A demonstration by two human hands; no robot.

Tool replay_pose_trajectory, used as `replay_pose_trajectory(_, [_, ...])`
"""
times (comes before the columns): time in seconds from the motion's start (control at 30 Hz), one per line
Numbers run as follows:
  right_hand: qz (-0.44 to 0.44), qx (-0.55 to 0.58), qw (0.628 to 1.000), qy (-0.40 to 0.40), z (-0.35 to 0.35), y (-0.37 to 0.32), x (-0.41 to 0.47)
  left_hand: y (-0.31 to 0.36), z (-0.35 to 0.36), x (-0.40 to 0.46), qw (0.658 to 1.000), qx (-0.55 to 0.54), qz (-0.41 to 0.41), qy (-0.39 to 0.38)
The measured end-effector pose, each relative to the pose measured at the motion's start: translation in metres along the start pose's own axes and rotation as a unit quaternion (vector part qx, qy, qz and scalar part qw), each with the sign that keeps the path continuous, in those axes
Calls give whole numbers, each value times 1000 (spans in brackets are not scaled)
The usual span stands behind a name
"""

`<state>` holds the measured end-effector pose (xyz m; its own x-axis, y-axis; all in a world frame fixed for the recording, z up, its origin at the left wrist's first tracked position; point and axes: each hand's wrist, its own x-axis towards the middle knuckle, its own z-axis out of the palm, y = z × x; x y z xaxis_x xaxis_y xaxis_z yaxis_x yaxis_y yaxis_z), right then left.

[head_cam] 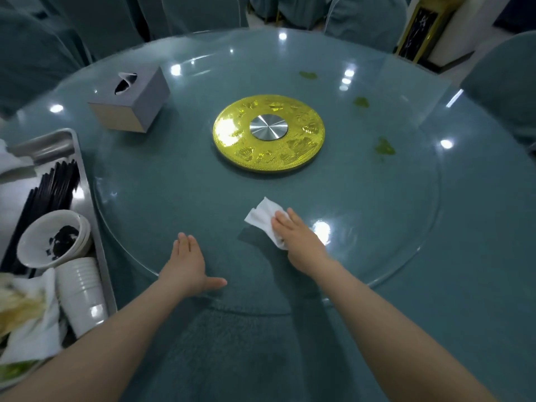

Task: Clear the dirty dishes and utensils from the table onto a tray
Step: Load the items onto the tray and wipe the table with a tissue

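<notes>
Head view: no readable brand, label or writing anywhere; only embossed patterns, too blurred to read, on the one gold disc (268, 134) with its silver hub, centred on the round glass turntable (406, 242). Two hands over the teal bench (478, 256). Left hand (187, 264) lying flat at the near rim of the glass, fingers (185, 243) straight and together, thumb stretched out to the side, holding nothing. Right hand (295, 237) pressing flat on one white tissue (265, 217) spread on the glass, fingers straight, not curled round it. Three green smears (384, 147) on the far right of the glass, well apart from the hands. One grey tissue box (130, 100) on the left of the glass, a tissue poking from its slot. One metal tray (87, 198) at the left edge of the bench, carrying the cleared things: a bundle of black chopsticks (52, 187), too many to count; a stack of white bowls (55, 239), the top one with black scraps inside, number in the stack unclear; one stack of white cups (82, 294) lying on its side just below the bowls; crumpled white napkins (34, 320) over food scraps at the near corner. Several teal-covered chairs (365, 18) around the far side.
</notes>
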<state>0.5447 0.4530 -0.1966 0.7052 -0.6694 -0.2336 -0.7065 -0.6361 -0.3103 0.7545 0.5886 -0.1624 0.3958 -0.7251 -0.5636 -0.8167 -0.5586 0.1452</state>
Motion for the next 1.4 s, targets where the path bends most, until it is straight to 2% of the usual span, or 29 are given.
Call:
replay_pose_trajectory(0.17, [-9,-19,1000,-19,11,-29,-41,-23,-4,-13,995,-75,59,29])
replay_pose_trajectory(0.33, [13,-40,999,-33,-4,-46,-54,-73,16,-60,974,-148,122,117])
replay_pose_trajectory(0.4, [23,-14,999,-30,-7,-58,-58,-95,23,-80,962,-183,128,154])
replay_pose_trajectory(0.5, [26,46,998,20,-8,-85,-65,-122,23,-109,936,-252,114,215])
replay_pose_trajectory(0.63, [-10,134,986,95,-13,-154,-61,-163,18,-138,909,-306,68,276])
replay_pose_trajectory(0.9, [-83,215,963,141,-8,-307,-40,-266,15,-177,859,-399,-36,319])
replay_pose_trajectory(1.07, [-116,211,964,111,13,-395,-19,-323,11,-195,827,-444,-82,334])
replay_pose_trajectory(1.2, [-139,235,958,89,28,-456,-1,-360,5,-200,824,-434,-88,354])
replay_pose_trajectory(1.4, [-173,233,955,63,44,-512,30,-396,-2,-202,834,-424,-100,338])
